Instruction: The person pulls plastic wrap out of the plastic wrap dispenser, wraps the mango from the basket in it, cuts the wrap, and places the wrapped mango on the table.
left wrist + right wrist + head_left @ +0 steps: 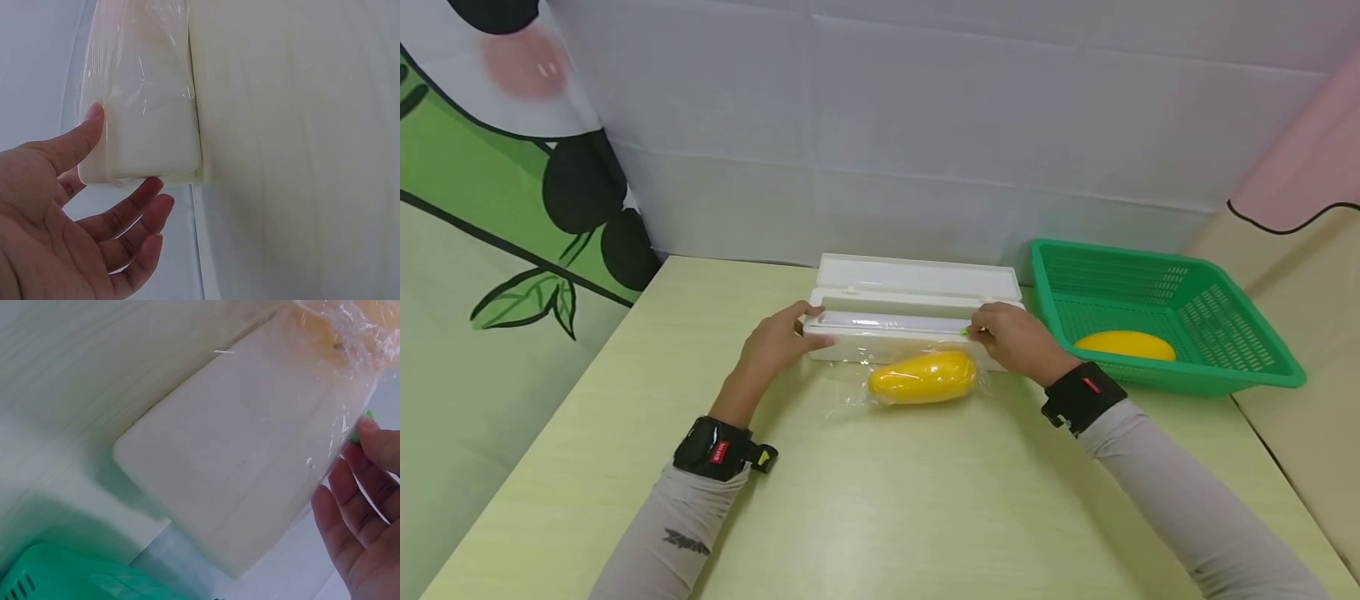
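Observation:
A white cling film dispenser (842, 346) stands on the table with its lid (917, 275) tipped back. Clear film hangs over its front. My left hand (777, 340) grips the dispenser's left end, thumb on one face and fingertips against the end, as the left wrist view shows. With thumb and fingers my right hand (1017, 342) pinches a small green slider (966, 332) near the right end of the cutter rail. Partly wrapped in film, a yellow, mango-like fruit (923, 378) lies in front of the dispenser.
A green plastic basket (1217, 379) stands right of the dispenser, with another yellow fruit (1123, 343) inside. Behind the pale wooden table (865, 500) hangs a whitish cloth (925, 108); a printed cloth is at the left.

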`<state>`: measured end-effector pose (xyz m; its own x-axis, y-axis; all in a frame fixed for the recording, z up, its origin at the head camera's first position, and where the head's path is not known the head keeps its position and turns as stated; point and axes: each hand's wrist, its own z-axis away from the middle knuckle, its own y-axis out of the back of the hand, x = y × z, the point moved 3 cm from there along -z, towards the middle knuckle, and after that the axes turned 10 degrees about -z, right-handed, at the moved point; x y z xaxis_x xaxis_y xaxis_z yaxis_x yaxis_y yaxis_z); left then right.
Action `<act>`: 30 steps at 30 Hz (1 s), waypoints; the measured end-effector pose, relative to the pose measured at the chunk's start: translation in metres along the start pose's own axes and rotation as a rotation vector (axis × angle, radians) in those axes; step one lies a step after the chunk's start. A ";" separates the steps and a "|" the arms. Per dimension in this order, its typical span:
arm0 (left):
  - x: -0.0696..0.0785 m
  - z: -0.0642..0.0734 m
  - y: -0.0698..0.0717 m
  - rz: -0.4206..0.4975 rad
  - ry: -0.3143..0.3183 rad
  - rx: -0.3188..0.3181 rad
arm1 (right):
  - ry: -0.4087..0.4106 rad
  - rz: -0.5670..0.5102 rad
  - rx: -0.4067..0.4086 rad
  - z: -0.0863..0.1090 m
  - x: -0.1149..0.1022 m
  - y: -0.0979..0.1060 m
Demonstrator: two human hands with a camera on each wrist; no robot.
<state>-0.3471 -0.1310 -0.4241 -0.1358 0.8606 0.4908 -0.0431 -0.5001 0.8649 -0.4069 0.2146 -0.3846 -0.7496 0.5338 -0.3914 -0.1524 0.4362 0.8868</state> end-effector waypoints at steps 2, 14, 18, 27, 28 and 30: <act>-0.001 0.000 0.000 -0.002 0.006 -0.002 | -0.002 0.017 0.006 0.002 0.002 0.001; 0.001 -0.001 0.002 -0.004 0.002 -0.008 | -0.003 0.017 0.011 0.007 0.006 0.006; 0.001 -0.001 0.005 -0.004 0.004 -0.002 | 0.011 0.018 0.016 0.006 0.007 0.008; 0.001 0.001 0.008 -0.011 0.015 -0.017 | 0.048 0.008 0.033 0.007 0.004 0.010; 0.001 0.002 0.008 -0.015 0.014 -0.018 | 0.048 0.009 0.034 0.008 0.004 0.010; 0.002 0.003 0.008 -0.022 0.013 -0.018 | 0.047 0.011 0.032 0.009 0.005 0.009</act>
<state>-0.3448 -0.1332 -0.4163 -0.1477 0.8701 0.4703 -0.0643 -0.4829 0.8733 -0.4061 0.2275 -0.3803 -0.7809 0.5040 -0.3690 -0.1240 0.4538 0.8824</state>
